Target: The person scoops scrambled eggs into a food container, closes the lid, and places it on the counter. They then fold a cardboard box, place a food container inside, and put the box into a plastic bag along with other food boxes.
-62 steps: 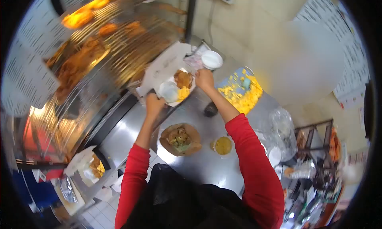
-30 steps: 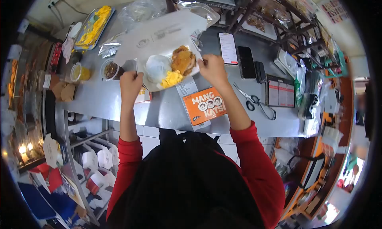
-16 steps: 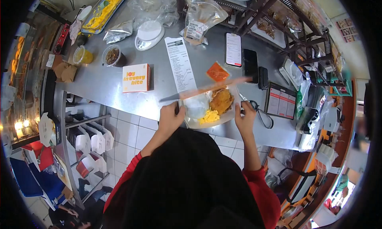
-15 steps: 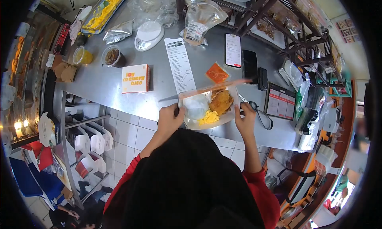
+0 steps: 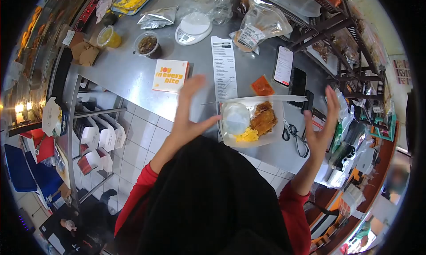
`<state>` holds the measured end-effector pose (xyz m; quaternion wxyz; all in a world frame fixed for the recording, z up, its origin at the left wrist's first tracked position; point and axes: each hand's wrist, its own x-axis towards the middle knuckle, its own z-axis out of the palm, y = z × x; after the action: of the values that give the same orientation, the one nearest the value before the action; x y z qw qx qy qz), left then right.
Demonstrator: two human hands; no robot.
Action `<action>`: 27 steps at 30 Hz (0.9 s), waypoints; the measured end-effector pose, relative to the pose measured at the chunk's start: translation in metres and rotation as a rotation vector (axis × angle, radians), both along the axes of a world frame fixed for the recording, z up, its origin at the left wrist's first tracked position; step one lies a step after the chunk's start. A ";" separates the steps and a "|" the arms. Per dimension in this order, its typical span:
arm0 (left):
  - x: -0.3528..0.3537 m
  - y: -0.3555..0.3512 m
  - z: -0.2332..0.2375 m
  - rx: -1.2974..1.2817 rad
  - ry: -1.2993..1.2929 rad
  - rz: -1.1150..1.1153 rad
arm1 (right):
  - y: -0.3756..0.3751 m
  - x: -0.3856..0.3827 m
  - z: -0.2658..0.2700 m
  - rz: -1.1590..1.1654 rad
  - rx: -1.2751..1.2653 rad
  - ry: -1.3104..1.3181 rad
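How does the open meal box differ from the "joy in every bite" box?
The meal box is open, showing fried chicken and a lidded cup; the printed box is shut. The meal box is plain and larger; the printed box is smaller, orange-lettered. Both sit on the steel counter.

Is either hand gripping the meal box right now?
No. The left hand and right hand are both open with fingers spread, one on each side of the meal box, and neither is closed on it.
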<state>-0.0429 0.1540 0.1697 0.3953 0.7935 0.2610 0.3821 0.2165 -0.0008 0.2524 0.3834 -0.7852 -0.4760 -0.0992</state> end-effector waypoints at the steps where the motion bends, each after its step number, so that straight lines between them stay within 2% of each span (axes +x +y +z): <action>1: 0.005 0.004 0.000 0.087 0.069 -0.128 | 0.002 0.000 -0.009 0.045 -0.068 0.079; 3: 0.012 0.012 -0.031 0.178 -0.135 -0.486 | -0.003 0.008 -0.036 0.175 -0.114 0.134; 4: 0.018 0.010 -0.028 0.054 -0.179 -0.600 | -0.011 0.021 -0.054 0.260 -0.089 0.106; 5: 0.024 0.004 -0.025 -0.196 -0.217 -0.601 | -0.014 0.029 -0.070 0.347 -0.064 0.077; 6: 0.030 -0.006 -0.022 -0.450 -0.252 -0.599 | -0.014 0.027 -0.081 0.425 0.077 0.268; 7: 0.037 -0.016 -0.021 -0.703 -0.286 -0.591 | -0.013 0.021 -0.090 0.375 0.145 0.449; 9: 0.055 -0.030 -0.022 -0.571 -0.288 -0.395 | -0.008 0.004 -0.108 0.265 0.278 0.811; 10: 0.060 -0.033 -0.019 -0.511 -0.251 -0.294 | 0.000 -0.003 -0.115 0.165 0.260 0.850; 12: 0.078 -0.043 -0.021 -0.348 -0.197 -0.071 | 0.019 -0.023 -0.119 0.105 0.518 0.997; 13: 0.080 -0.039 -0.028 -0.380 -0.251 -0.129 | 0.025 -0.027 -0.120 0.074 0.651 1.067; 15: 0.080 -0.029 -0.043 -0.445 -0.355 -0.247 | 0.026 -0.022 -0.121 0.170 0.594 0.979; 18: 0.074 -0.015 -0.046 -0.345 -0.264 -0.382 | 0.023 -0.008 -0.121 0.305 0.509 0.842; 21: 0.072 -0.001 -0.023 -0.171 -0.052 -0.368 | 0.010 0.006 -0.116 0.472 0.404 0.952; 24: 0.062 0.033 -0.011 -0.234 -0.206 -0.521 | -0.008 0.026 -0.111 0.290 0.405 0.865; 25: 0.061 0.063 0.006 -0.136 -0.171 -0.583 | -0.014 0.030 -0.110 0.224 0.413 0.832; 26: 0.066 0.098 0.006 -0.100 -0.194 -0.582 | -0.022 0.031 -0.108 0.153 0.420 0.800; 27: 0.077 0.133 0.018 -0.068 -0.190 -0.449 | -0.029 0.029 -0.104 0.082 0.424 0.765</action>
<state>0.0340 0.2867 0.1874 0.5195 0.7783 0.0524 0.3488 0.2458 -0.0303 0.1481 0.6884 -0.6499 -0.2994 0.1187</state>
